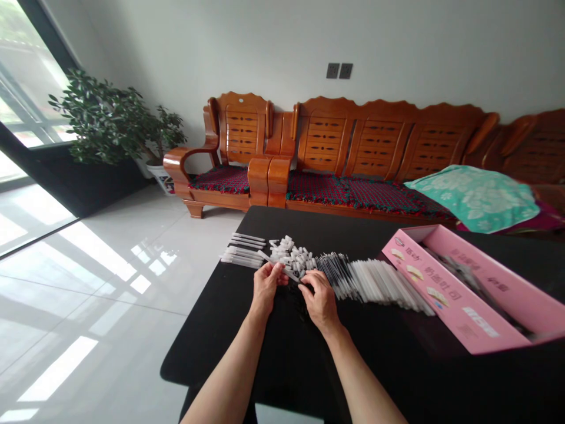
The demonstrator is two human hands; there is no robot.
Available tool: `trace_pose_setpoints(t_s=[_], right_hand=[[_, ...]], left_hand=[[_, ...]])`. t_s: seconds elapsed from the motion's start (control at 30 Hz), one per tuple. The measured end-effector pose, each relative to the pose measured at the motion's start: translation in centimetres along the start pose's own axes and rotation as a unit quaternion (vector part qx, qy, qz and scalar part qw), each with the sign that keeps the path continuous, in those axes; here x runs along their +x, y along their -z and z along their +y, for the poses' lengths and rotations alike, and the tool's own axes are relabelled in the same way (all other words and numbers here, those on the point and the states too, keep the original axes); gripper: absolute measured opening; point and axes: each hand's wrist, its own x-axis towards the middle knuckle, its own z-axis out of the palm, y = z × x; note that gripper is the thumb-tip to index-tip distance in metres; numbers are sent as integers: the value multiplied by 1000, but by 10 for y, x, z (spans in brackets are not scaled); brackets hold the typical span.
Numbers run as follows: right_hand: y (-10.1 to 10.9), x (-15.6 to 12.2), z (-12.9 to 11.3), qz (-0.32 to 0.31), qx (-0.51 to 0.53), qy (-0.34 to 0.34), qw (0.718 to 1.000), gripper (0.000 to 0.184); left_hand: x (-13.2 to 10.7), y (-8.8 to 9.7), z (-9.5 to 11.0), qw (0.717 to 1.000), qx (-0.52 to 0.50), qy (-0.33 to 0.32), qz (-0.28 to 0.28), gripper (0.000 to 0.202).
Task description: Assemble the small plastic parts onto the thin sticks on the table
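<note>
My left hand (268, 285) and my right hand (319, 298) meet over a black table (397, 377), both with fingers pinched on one white pen barrel (278, 266) that slants between them. Just beyond the hands lies a heap of small white pen caps (292, 254). A long row of clear refills and white barrels (375, 281) fans out to the right of my right hand. A few finished white pens (243, 250) lie side by side near the table's far left corner.
An open pink cardboard box (459, 294) holding more pen parts lies on the table's right side. Behind the table stand a wooden sofa (379, 147) with a teal cloth and a wooden armchair (229, 153). A potted plant (110, 123) stands by the window, above a glossy tiled floor.
</note>
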Motion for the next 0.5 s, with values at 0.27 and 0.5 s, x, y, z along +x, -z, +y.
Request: trace_pose_setpoints(t_s=[0.27, 0.5], right_hand=[[17, 2, 12, 85, -55, -12, 995, 10], [21, -1, 19, 19, -73, -13, 997, 13]], left_hand=[[5, 7, 1, 998, -21, -33, 52, 43], [5, 8, 0, 997, -27, -35, 58, 43]])
